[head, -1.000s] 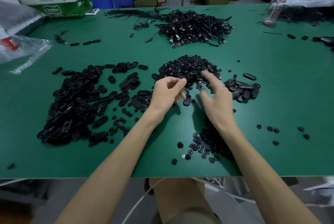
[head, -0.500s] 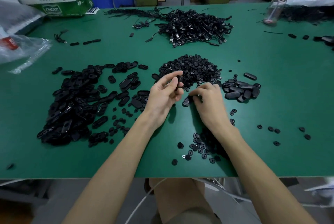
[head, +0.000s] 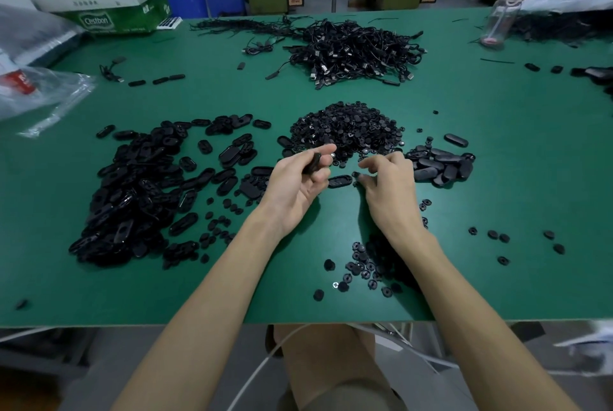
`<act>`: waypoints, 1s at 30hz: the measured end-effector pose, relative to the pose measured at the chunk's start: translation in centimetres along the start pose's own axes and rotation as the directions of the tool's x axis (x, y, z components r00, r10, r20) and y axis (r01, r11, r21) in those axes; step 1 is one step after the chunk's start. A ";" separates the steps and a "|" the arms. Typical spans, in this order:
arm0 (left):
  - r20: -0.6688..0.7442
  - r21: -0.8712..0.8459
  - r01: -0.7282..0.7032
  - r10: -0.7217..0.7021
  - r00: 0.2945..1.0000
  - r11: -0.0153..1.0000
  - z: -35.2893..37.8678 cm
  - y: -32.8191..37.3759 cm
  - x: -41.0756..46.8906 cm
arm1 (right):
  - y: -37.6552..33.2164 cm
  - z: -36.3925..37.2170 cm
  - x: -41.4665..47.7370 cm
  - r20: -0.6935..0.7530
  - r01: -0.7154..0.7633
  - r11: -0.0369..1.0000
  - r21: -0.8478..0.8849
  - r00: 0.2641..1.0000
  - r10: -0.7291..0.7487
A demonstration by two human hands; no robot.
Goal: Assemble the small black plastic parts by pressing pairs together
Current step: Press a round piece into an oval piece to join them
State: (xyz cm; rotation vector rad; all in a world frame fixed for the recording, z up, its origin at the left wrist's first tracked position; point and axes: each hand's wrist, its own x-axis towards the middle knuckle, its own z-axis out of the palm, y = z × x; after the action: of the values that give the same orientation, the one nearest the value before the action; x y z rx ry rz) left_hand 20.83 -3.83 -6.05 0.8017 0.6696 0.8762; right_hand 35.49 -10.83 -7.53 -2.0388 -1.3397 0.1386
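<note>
Green desk point(head: 517, 198): left hand point(head: 295, 183) grips an oval shell point(head: 313, 163); right hand point(head: 389, 183), just beside, pinches a round piece point(head: 356, 175); far-left box point(head: 109, 9) contents unclear.

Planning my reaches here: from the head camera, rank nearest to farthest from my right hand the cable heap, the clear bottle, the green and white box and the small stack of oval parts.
1. Small stack of oval parts, just right of the right hand.
2. Cable heap, ahead, mid-table.
3. Clear bottle, far right edge.
4. Green and white box, far left corner.
</note>
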 end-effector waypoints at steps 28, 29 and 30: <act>0.098 0.172 -0.171 0.156 0.983 0.970 0.1 -0.4 -0.5 | -0.1 -1.3 -0.2 0.060 -0.079 0.617 0.783 0.997 0.051; 0.097 0.173 -0.170 0.155 0.983 0.970 0.1 -0.4 -0.6 | -0.1 -1.3 -0.1 0.083 -0.100 0.580 0.809 0.995 0.057; 0.091 0.174 -0.169 0.155 0.984 0.970 0.2 -0.4 -0.7 | 0.0 -1.4 -0.1 0.113 -0.127 0.537 0.834 0.992 0.059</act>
State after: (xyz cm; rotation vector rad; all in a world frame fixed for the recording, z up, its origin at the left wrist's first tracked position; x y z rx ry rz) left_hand 20.79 -4.67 -6.16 1.0603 0.6284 0.9363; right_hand 36.03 -11.58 -6.48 -1.2445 -0.8984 0.7689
